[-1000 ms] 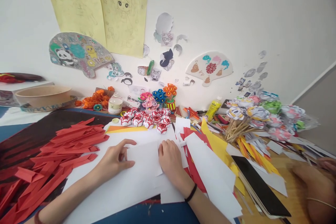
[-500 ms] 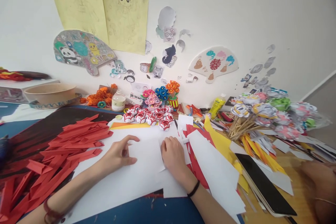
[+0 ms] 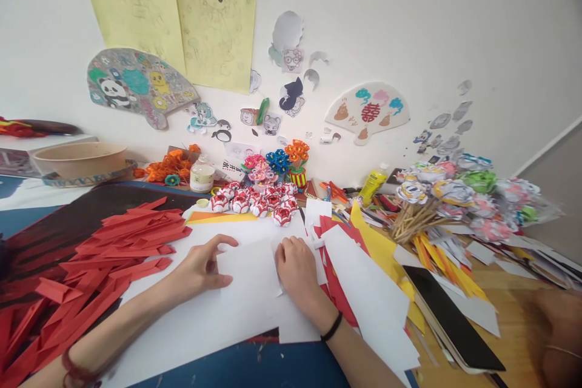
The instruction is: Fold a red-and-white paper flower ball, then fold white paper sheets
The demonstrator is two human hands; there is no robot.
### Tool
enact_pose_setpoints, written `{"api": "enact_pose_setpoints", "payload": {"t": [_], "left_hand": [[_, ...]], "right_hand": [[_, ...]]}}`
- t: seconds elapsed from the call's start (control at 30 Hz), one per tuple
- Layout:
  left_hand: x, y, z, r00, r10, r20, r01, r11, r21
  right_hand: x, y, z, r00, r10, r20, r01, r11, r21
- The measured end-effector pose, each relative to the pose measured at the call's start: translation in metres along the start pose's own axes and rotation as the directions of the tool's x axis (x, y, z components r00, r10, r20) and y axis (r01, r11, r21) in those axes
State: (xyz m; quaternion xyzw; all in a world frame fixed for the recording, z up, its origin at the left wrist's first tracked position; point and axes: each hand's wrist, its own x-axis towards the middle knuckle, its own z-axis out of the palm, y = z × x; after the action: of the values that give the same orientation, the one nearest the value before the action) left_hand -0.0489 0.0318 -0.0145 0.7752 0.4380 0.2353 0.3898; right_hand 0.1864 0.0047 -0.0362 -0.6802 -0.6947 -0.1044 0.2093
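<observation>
A small white paper (image 3: 250,264) lies over a larger white sheet (image 3: 182,339) in front of me. My left hand (image 3: 204,264) is at its left edge, thumb and index finger apart with the paper's edge between them. At the right edge my right hand (image 3: 295,267) rests with its fingers curled against the paper; what the fingertips hold is hidden. Left of my left hand lies a heap of folded red paper strips (image 3: 100,260). White and red paper flowers (image 3: 273,201) sit behind the sheets.
White sheets (image 3: 368,285), yellow paper (image 3: 379,248) and a black phone (image 3: 454,315) lie to the right. Paper flowers on sticks (image 3: 413,218), a yellow bottle (image 3: 373,185), a glue jar (image 3: 201,176) and a bowl (image 3: 82,160) stand behind. Another person's arm (image 3: 561,327) shows at the far right.
The whole view has shifted slightly, so things appear a little further left. Both hands keep nearly the same pose at the paper's edges.
</observation>
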Motion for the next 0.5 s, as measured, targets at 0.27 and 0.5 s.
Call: {"api": "enact_pose_setpoints", "payload": {"t": [0.27,0.5], "left_hand": [[-0.0024,0.0071,-0.0035,1.0,-0.019,0.013,0.019,1.0,0.004],[-0.0048,0.008,-0.0055,1.0,-0.016,0.014,0.015,1.0,0.009]], "right_hand": [[0.0006,-0.0005,-0.0031,1.0,0.008,0.007,-0.008,1.0,0.004],[-0.0001,0.0008,-0.0015,1.0,-0.011,-0.009,0.011,1.0,0.002]]}}
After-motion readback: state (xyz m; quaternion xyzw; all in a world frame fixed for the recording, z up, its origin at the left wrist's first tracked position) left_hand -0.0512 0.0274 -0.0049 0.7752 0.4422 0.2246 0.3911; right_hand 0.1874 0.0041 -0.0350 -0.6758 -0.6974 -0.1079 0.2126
